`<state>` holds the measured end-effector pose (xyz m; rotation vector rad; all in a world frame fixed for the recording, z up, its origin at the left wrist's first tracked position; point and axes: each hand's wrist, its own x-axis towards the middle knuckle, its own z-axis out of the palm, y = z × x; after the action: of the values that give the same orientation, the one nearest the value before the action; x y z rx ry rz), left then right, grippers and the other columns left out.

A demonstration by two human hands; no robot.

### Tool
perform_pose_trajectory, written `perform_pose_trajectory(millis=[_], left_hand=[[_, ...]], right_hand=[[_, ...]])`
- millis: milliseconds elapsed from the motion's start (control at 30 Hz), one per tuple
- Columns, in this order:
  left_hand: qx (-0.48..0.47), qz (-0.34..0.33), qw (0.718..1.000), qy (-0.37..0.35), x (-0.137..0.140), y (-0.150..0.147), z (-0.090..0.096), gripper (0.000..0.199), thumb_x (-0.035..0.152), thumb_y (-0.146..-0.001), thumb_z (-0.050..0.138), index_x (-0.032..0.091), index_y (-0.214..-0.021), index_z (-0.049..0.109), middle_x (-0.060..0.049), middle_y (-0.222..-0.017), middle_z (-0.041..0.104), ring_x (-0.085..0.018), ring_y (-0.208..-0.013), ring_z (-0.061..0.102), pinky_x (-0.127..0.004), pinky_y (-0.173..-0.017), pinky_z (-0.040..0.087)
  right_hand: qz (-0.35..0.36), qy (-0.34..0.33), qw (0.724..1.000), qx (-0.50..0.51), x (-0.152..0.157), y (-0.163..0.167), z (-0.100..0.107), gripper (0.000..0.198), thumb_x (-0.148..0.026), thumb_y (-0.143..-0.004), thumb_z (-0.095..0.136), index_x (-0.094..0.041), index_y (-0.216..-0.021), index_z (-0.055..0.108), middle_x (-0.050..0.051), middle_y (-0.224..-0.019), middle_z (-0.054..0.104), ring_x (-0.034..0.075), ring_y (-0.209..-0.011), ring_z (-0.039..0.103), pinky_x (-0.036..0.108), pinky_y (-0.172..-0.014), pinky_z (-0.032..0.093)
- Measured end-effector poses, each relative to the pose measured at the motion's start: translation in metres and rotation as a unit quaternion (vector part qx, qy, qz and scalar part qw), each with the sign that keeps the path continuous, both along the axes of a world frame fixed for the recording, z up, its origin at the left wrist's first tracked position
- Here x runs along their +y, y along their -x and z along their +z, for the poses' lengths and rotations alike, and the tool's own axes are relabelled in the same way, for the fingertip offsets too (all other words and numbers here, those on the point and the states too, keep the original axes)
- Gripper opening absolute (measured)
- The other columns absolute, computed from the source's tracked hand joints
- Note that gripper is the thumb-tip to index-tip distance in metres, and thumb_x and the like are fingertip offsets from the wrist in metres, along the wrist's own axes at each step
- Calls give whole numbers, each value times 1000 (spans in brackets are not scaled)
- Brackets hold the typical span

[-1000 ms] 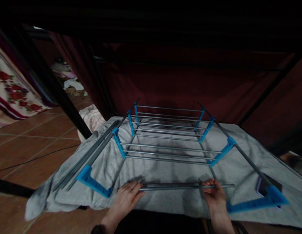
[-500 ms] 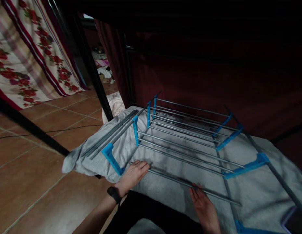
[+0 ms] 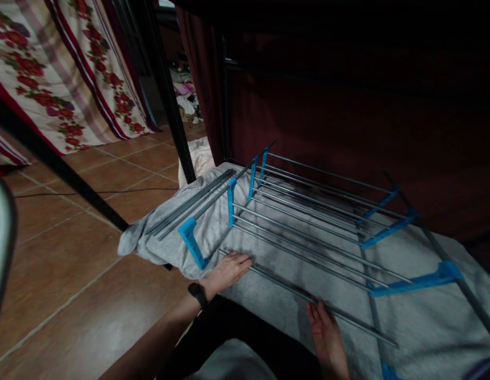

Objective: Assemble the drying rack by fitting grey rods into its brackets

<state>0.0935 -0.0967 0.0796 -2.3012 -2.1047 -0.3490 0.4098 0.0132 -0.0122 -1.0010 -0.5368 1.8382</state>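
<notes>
A thin metal rod (image 3: 282, 287) lies slantwise in front of me, low over the grey blanket. My left hand (image 3: 231, 268) is closed over it near its left end, with a dark band around the wrist. Farther right, my right hand (image 3: 326, 330) has its palm turned inward and its fingertips pinching the rod. Behind the rod lies a rack of metal bars with blue plastic brackets (image 3: 231, 203). Its front left bracket (image 3: 192, 243) stands near my left hand, and the right one (image 3: 414, 282) leans outward beyond my right hand.
Several loose grey rods (image 3: 193, 206) lie on the left part of the grey blanket (image 3: 145, 243). Black frame posts (image 3: 171, 95) stand at the left. Dark red curtains (image 3: 327, 121) hang behind. A cable (image 3: 98, 192) crosses the tiled floor (image 3: 70, 274).
The view has shifted slightly left, so the rack sits farther right. A pale curved tube has come in at the left edge. Both hands stay at the rod.
</notes>
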Motion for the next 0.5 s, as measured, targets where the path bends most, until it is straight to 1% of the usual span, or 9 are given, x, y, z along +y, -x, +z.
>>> perform_pose_trajectory(millis=[67, 167, 267, 400, 500], left_hand=[[-1, -1, 1000, -1, 0, 0, 0, 29, 26, -101, 31, 21, -102, 60, -3, -95, 62, -16, -85, 59, -32, -89, 43], [-3, -4, 1000, -6, -1, 0, 0, 30, 26, -101, 30, 22, -111, 59, -4, -98, 63, -16, -88, 60, -33, -92, 42], [-3, -5, 1000, -9, -1, -2, -2, 30, 25, -101, 30, 21, -116, 57, -4, -99, 63, -17, -89, 60, -33, -92, 42], [-3, -13, 1000, -10, 0, -3, -6, 28, 29, -102, 32, 21, -108, 58, -4, -96, 62, -17, -89, 59, -31, -87, 42], [-11, -21, 1000, -15, 1, -2, -9, 29, 30, -102, 32, 21, -100, 59, -3, -93, 62, -16, -87, 59, -30, -85, 42]], right_hand=[[-2, 5, 1000, 1, 0, 0, 1, 29, -25, -63, 87, -24, -88, 72, -3, -92, 76, 13, -86, 71, 27, -81, 62], [-3, 9, 1000, -5, 1, -1, -1, 26, -26, -64, 87, -23, -85, 71, -3, -89, 75, 13, -83, 71, 27, -79, 62], [3, 11, 1000, -10, 2, -2, -3, 29, -28, -63, 88, -22, -85, 70, -3, -86, 74, 13, -80, 71, 26, -78, 62], [-2, 19, 1000, -13, 3, -1, -4, 32, -32, -60, 89, -21, -83, 69, -4, -82, 73, 12, -78, 70, 25, -76, 61], [-6, 15, 1000, -14, 2, 0, -2, 31, -34, -61, 88, -20, -82, 69, -3, -83, 73, 13, -79, 70, 27, -78, 60]])
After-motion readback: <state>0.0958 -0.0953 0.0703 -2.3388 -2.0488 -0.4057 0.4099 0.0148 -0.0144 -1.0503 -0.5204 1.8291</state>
